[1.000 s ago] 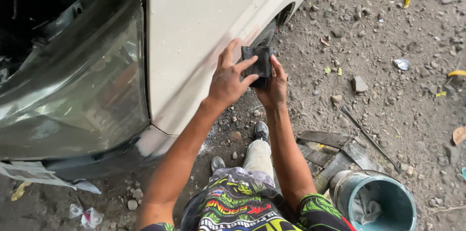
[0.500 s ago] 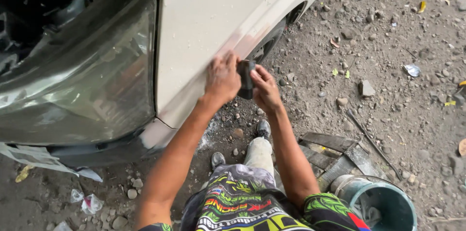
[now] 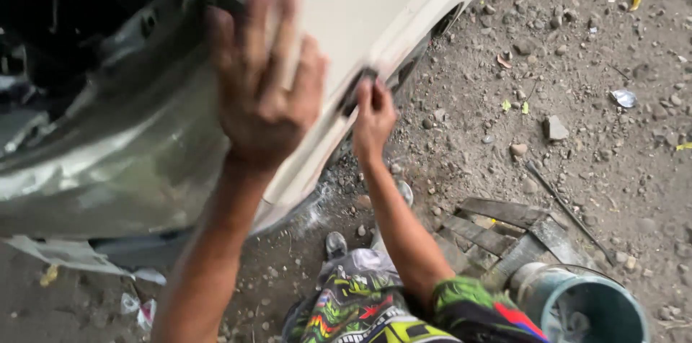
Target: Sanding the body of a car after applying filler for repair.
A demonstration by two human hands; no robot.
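- Landmark: white car body panel, slanting across the upper frame, grey bumper section adjoining it on the left.
- Right hand: grip clamped on a dark sanding block, which is pressed to the panel's lower edge.
- Left hand: grip apart, fingers spread, palm toward the panel where it meets the bumper; blurred, so contact is unclear.
- Below the panel: gravel ground, scattered stones, bits of litter.
- Teal bucket stands well below and right of the panel, beside dark wooden slats.
- Person's patterned shorts and grey shoe show beneath the panel's lower edge.
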